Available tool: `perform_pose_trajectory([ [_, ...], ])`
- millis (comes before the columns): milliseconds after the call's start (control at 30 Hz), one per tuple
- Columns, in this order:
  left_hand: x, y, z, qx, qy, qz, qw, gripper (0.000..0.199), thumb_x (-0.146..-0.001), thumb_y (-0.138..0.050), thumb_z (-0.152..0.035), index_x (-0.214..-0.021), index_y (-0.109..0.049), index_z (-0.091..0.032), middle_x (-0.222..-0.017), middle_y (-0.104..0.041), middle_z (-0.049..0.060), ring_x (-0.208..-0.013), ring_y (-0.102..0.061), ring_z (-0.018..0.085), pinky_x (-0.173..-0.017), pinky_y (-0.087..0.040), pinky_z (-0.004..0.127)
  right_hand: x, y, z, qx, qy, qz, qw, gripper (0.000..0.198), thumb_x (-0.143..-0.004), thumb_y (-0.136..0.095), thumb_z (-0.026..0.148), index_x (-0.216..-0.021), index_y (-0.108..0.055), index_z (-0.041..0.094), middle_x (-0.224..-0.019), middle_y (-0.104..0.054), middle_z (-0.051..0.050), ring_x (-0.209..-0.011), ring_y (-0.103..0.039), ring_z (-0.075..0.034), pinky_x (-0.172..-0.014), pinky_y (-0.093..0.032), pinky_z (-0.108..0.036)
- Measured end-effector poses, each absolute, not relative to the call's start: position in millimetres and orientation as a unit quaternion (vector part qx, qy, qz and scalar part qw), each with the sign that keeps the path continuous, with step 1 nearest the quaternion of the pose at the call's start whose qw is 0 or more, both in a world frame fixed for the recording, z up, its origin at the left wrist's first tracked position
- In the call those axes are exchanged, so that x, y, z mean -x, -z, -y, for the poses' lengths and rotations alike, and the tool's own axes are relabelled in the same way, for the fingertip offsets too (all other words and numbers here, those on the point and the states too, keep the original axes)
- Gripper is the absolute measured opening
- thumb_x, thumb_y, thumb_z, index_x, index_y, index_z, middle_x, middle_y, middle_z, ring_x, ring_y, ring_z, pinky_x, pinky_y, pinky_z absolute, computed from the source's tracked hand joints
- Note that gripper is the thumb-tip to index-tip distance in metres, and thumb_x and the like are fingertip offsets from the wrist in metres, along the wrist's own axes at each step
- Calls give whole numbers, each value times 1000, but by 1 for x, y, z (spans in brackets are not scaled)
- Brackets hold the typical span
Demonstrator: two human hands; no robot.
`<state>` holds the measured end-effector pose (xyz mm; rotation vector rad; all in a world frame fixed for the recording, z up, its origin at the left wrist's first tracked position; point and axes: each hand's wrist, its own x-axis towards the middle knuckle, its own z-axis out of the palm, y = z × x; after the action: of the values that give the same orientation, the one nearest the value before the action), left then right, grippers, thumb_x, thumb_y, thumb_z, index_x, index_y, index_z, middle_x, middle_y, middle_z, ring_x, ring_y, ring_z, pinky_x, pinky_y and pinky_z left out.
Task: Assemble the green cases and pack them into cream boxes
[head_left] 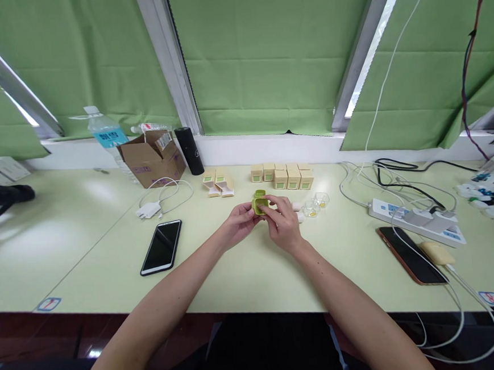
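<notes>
A small green case [256, 207] with its lid flipped up is held above the table, in front of my chest. My left hand [238, 225] grips it from the left side between thumb and fingers. The fingers of my right hand [285, 225] are bent against its right side and reach over its opening; whether they pinch something small inside is hidden. Just past my right hand lie small white pieces [300, 217], partly covered by it. Beside them are clear little containers [311, 208] with yellow at the bottom.
Small cream boxes [287, 177] stand in a group behind my hands, and opened ones [219, 182] to their left. Phones [162, 247] lie on both sides. A cardboard box [153, 158], black bottle [189, 151], charger [148, 210] and power strip [416, 221] with cables surround the work area.
</notes>
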<state>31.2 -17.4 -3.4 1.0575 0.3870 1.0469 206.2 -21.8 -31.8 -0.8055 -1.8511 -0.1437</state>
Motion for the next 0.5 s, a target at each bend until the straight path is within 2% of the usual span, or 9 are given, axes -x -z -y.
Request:
perform_pose_trajectory([
  [100,-32,4,17,-473,-477,-159,723,38,-76,-92,-36,-101,-79,-10,-96,-75,10,-89,-68,20,-93,-50,34,-206,32,21,336,69,776,529,36,-101,-48,16,-123,-74,27,-132,-67,-13,-109,-60,-27,-73,-63,-39],
  [300,-31,6,14,-466,-476,-152,730,36,-77,-91,-33,-102,-79,-10,-96,-75,10,-89,-68,20,-91,-50,34,-206,30,22,341,81,777,523,31,-102,-51,16,-120,-74,26,-131,-69,-12,-110,-62,-27,-81,-63,-41],
  [500,-30,5,14,-456,-476,-142,739,28,-77,-89,-30,-94,-78,-11,-88,-73,8,-83,-66,19,-89,-51,35,-206,32,22,357,68,785,502,34,-100,-50,13,-118,-75,27,-135,-68,-12,-116,-61,-27,-76,-64,-38],
])
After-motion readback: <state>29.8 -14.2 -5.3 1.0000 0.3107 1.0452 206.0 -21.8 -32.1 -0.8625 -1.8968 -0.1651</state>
